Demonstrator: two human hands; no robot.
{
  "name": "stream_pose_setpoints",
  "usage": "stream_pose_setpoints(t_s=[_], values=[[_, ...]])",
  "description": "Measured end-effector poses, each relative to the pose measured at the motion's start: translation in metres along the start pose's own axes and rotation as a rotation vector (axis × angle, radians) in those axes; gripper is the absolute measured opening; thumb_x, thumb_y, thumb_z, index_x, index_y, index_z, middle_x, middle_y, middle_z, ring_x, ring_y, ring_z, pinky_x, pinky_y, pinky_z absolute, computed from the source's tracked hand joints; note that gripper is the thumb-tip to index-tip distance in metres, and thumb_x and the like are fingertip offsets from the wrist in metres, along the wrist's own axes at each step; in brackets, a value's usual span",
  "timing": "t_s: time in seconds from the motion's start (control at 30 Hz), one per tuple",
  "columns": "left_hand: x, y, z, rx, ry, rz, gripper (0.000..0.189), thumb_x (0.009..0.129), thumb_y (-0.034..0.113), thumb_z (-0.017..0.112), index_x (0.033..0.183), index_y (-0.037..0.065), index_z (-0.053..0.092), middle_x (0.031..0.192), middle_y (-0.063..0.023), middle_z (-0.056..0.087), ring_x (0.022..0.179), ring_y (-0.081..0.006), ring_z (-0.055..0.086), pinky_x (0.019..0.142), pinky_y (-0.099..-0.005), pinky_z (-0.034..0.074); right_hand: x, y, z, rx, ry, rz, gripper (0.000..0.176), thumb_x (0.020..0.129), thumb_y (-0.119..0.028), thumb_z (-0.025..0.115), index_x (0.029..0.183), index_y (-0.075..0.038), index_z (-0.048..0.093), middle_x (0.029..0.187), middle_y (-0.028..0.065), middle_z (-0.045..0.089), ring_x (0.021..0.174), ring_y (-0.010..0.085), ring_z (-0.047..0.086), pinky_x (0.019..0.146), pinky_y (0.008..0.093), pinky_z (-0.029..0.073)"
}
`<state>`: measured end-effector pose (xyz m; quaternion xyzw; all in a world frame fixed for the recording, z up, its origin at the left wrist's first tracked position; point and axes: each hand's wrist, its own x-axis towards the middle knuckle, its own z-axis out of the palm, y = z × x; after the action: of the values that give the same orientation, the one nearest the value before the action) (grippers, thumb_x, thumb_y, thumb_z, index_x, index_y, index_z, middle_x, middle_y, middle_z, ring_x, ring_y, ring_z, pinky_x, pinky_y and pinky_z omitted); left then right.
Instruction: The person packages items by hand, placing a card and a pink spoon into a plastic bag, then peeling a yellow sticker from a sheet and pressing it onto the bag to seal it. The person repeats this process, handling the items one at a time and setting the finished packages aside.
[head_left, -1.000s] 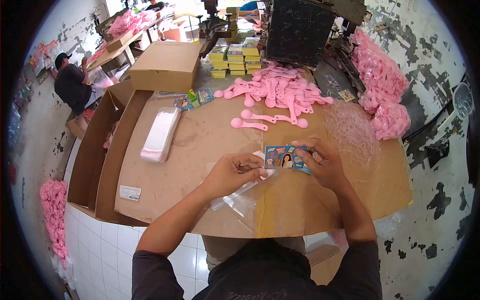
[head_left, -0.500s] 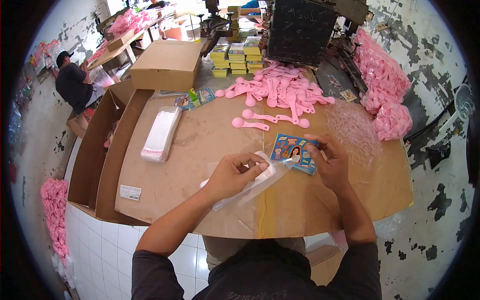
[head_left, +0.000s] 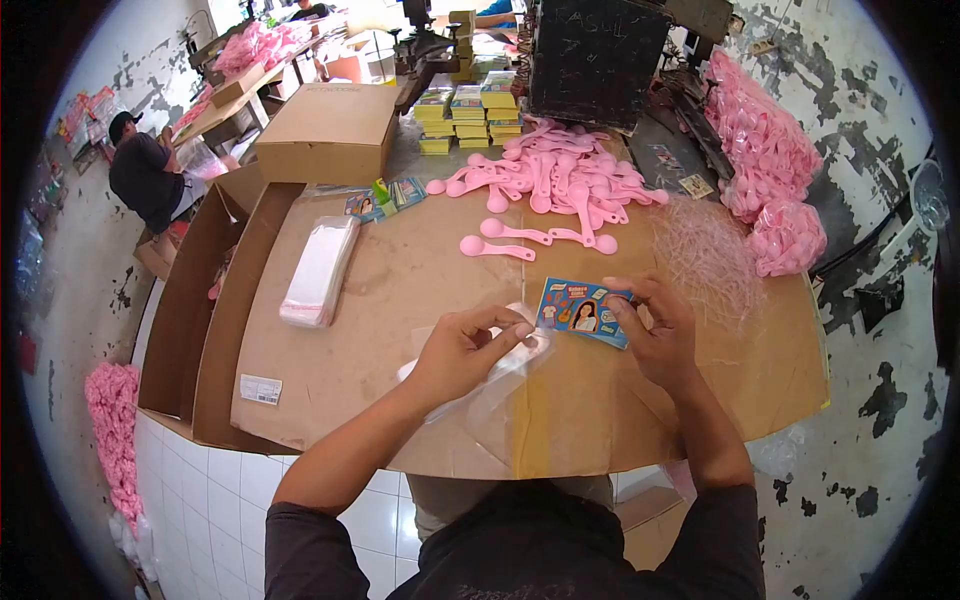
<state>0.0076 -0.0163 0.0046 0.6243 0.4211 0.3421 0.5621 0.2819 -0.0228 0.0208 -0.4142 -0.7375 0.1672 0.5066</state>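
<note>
My left hand [head_left: 468,352] pinches the edge of a clear plastic bag [head_left: 490,390], which lies partly under the fingers over the cardboard-topped table. Between thumb and fingers of my right hand [head_left: 655,325] is the right end of a blue printed card [head_left: 582,312] with a picture of a person on it. The card's left edge sits right by the bag's opening, close to my left fingertips. Beyond the card, a few pink plastic spoons [head_left: 497,250] lie apart from a large heap of pink spoons [head_left: 560,170].
A stack of clear bags [head_left: 320,270] lies at the left, near an open carton [head_left: 215,330] and a closed cardboard box [head_left: 330,130]. Stacked cards [head_left: 470,112] stand behind. Pink bundles [head_left: 765,140] and tangled strands [head_left: 710,260] are on the right. A person [head_left: 148,175] sits far left.
The blue card has swung flatter and shifted slightly left in my right hand. The bag in my left hand has dropped back from over the card.
</note>
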Motion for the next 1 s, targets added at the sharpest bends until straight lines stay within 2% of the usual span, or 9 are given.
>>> stream_pose_setpoints(t_s=[0.1,0.2,0.3,0.5,0.6,0.7,0.8,0.9,1.0], values=[[0.005,-0.017,0.003,0.027,0.049,0.198,0.021,0.100,0.019,0.069,0.108,0.001,0.075,0.093,-0.0057,0.077,0.068,-0.0070,0.061,0.063,-0.0234,0.049,0.001,0.001,0.000,0.014,-0.013,-0.013,0.025,0.092,-0.001,0.071,0.117,-0.005,0.074,0.094,0.0079,0.068,0.077,0.0126,0.063,0.066,0.0275,0.050],[0.005,-0.017,0.002,0.124,0.056,0.294,0.021,0.100,0.017,0.070,0.109,-0.001,0.074,0.100,-0.0064,0.078,0.087,-0.0085,0.067,0.081,-0.0279,0.054,0.001,-0.008,-0.001,-0.011,-0.096,0.020,0.026,0.092,-0.001,0.070,0.117,-0.006,0.074,0.094,0.0088,0.069,0.076,0.0143,0.064,0.067,0.0288,0.051],[0.002,-0.008,0.002,0.149,0.072,0.228,0.023,0.099,0.018,0.071,0.109,-0.003,0.074,0.099,-0.0077,0.078,0.085,-0.0090,0.068,0.079,-0.0284,0.055,0.003,-0.003,-0.001,0.004,-0.197,-0.080,0.027,0.092,-0.001,0.070,0.118,-0.007,0.074,0.095,0.0091,0.069,0.076,0.0164,0.064,0.066,0.0296,0.051],[-0.002,-0.003,0.005,0.338,-0.079,0.244,0.021,0.098,0.015,0.071,0.110,-0.003,0.074,0.097,-0.0082,0.077,0.081,-0.0096,0.069,0.073,-0.0272,0.055,0.004,-0.011,0.014,-0.154,-0.368,-0.192,0.028,0.092,-0.005,0.072,0.120,-0.009,0.073,0.095,0.0088,0.069,0.076,0.0181,0.065,0.066,0.0319,0.052],[-0.002,-0.015,0.009,0.187,-0.067,0.211,0.021,0.100,0.013,0.069,0.115,-0.002,0.071,0.097,-0.0070,0.076,0.081,-0.0094,0.069,0.071,-0.0261,0.055,0.002,-0.028,0.019,0.096,-0.306,0.257,0.027,0.091,-0.010,0.074,0.119,-0.008,0.073,0.097,0.0080,0.069,0.082,0.0188,0.066,0.071,0.0329,0.053],[0.003,-0.020,0.010,-0.092,0.021,0.231,0.020,0.102,0.012,0.067,0.118,-0.001,0.068,0.095,-0.0055,0.075,0.081,-0.0089,0.068,0.070,-0.0264,0.056,0.003,-0.025,0.015,0.205,-0.284,0.302,0.026,0.091,-0.012,0.076,0.116,-0.005,0.072,0.099,0.0086,0.069,0.089,0.0183,0.065,0.075,0.0327,0.052],[-0.002,-0.009,0.005,-0.065,-0.009,0.072,0.018,0.102,0.011,0.065,0.116,0.000,0.066,0.093,-0.0039,0.074,0.078,-0.0058,0.065,0.066,-0.0249,0.055,0.005,-0.017,0.021,0.010,-0.452,-0.108,0.022,0.095,-0.013,0.071,0.114,-0.003,0.071,0.102,0.0109,0.068,0.094,0.0220,0.065,0.082,0.0345,0.051],[0.006,-0.031,0.004,-0.024,0.024,0.145,0.015,0.103,0.011,0.064,0.114,0.000,0.067,0.089,-0.0023,0.073,0.073,-0.0033,0.063,0.059,-0.0220,0.050,0.025,-0.001,0.024,0.201,-0.529,0.130,0.021,0.096,-0.013,0.067,0.114,-0.003,0.071,0.105,0.0154,0.068,0.099,0.0310,0.065,0.090,0.0411,0.051],[-0.002,0.000,0.004,-0.159,0.037,0.091,0.016,0.103,0.012,0.064,0.115,0.001,0.065,0.088,-0.0014,0.072,0.069,-0.0015,0.061,0.055,-0.0196,0.046,0.065,0.049,0.043,-0.234,-0.353,-0.128,0.027,0.093,-0.014,0.066,0.117,-0.003,0.069,0.112,0.0177,0.067,0.109,0.0372,0.062,0.097,0.0450,0.048]])
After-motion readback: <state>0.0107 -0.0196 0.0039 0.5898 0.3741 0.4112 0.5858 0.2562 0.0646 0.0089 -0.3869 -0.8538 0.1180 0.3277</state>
